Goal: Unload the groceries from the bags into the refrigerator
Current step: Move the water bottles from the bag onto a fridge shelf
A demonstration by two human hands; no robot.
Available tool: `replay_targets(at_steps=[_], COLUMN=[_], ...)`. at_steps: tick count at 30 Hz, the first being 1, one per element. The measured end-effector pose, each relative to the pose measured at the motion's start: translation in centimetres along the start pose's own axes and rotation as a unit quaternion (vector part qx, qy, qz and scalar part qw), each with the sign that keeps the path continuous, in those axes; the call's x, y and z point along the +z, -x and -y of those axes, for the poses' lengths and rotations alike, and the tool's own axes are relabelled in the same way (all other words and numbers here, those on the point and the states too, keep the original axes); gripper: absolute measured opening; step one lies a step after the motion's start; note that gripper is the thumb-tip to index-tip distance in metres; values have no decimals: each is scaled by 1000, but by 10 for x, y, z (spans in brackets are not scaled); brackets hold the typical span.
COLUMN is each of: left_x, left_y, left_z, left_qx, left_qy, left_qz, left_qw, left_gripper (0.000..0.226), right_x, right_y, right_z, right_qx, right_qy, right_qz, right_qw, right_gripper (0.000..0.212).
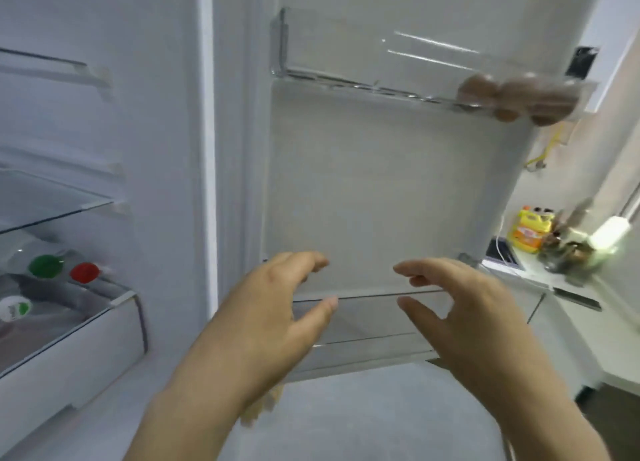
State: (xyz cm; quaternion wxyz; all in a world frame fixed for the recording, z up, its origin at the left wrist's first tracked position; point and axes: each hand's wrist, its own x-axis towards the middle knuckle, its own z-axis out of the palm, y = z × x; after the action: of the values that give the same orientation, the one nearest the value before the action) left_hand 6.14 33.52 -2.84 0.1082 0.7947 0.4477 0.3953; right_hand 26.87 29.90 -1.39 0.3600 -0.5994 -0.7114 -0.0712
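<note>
The refrigerator stands open, its door's inner panel (381, 183) facing me. My left hand (273, 318) and my right hand (460, 318) are raised side by side in front of the lower door shelf (374, 318), fingers spread and curved toward each other, with nothing in them. Several brown eggs (512, 95) sit at the right end of the clear upper door shelf (346, 69). In the fridge body at left, bottles with a green cap (45, 266), a red cap (85, 272) and a white-green cap (15, 308) lie in a drawer (104, 325).
Glass shelves (52, 201) run across the fridge interior at left. A white counter (568, 287) at right holds a yellow-orange bottle (528, 230), jars and a cable. A yellow cable (545, 152) hangs on the wall. Grey floor lies below.
</note>
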Motion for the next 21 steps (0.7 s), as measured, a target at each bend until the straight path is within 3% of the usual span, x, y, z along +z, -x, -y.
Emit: replay_targets(at_steps=[13, 21], left_x=[142, 227], left_y=[-1, 8], left_z=[-166, -273], left_qx=[141, 266], left_qy=[83, 167], left_qz=[154, 297], left_qw=[974, 902], left_gripper=[44, 44], right_x=[-153, -228], right_y=[142, 241], right_z=[-119, -151], right_qx=[218, 384], right_qy=[139, 195], right_qz=[-16, -105], right_qw=[966, 897], right_gripper=[38, 34])
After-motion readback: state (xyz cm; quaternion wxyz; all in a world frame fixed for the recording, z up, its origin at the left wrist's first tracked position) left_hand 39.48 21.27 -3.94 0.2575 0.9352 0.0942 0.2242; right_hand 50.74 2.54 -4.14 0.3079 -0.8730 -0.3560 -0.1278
